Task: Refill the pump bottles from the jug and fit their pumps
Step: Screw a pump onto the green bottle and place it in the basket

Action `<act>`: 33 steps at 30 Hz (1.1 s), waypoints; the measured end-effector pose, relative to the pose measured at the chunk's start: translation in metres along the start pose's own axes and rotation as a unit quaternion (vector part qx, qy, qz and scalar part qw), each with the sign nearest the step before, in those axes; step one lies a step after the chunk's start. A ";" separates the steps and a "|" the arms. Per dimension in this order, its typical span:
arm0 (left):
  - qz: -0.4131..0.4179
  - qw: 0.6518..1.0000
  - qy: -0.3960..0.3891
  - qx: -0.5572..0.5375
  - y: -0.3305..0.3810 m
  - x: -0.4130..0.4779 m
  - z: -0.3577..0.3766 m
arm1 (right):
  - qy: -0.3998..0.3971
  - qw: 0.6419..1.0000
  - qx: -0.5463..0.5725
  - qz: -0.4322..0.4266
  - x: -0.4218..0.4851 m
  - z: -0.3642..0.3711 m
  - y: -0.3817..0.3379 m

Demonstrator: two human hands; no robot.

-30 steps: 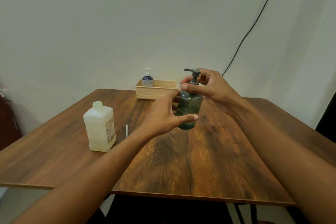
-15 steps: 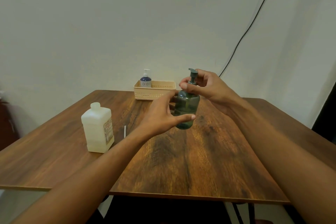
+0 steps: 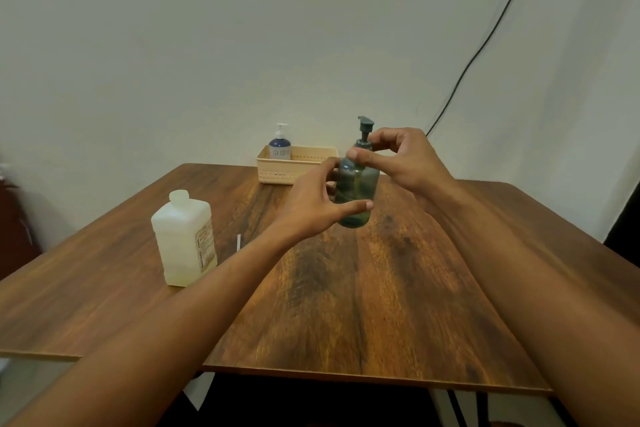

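Observation:
A dark green pump bottle (image 3: 356, 187) is held upright just above the middle of the wooden table (image 3: 381, 305). My left hand (image 3: 311, 201) wraps its body from the left. My right hand (image 3: 401, 159) pinches the collar of the dark pump (image 3: 364, 126) at the bottle's neck. A white plastic jug (image 3: 183, 239) with its cap on stands at the left of the table. A second pump bottle (image 3: 280, 144), blue with a white pump, stands in the beige basket (image 3: 294, 168) at the far edge.
A thin white stick (image 3: 238, 242) lies on the table right of the jug. A black cable (image 3: 485, 42) runs down the white wall behind. The table's front edge is close to me.
The pump head has turned on the bottle: its spout pointed left, then away, and now points right. My right hand's fingers have shifted round the collar. The left hand keeps its hold.

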State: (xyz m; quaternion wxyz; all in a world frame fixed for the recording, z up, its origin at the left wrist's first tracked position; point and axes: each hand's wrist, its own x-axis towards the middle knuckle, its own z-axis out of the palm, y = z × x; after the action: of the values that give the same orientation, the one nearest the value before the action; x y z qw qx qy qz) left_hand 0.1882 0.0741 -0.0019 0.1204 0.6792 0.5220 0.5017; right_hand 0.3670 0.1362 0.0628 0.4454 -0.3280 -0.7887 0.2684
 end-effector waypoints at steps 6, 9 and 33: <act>-0.010 1.000 0.017 0.003 -0.009 0.034 0.012 | 0.032 0.999 -0.035 0.001 0.027 -0.001 0.012; -0.019 1.000 0.025 0.005 -0.015 0.063 0.018 | 0.046 0.998 -0.044 0.009 0.048 -0.004 0.022; -0.124 0.979 0.055 0.151 -0.137 0.312 0.034 | 0.033 0.988 -0.149 0.007 0.285 0.023 0.120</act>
State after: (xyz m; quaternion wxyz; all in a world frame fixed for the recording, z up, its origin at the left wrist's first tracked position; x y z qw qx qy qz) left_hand 0.1200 0.4040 0.0616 0.0489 0.5909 0.6777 0.4350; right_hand 0.2692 0.4252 0.1162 0.4150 -0.4051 -0.8025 0.1404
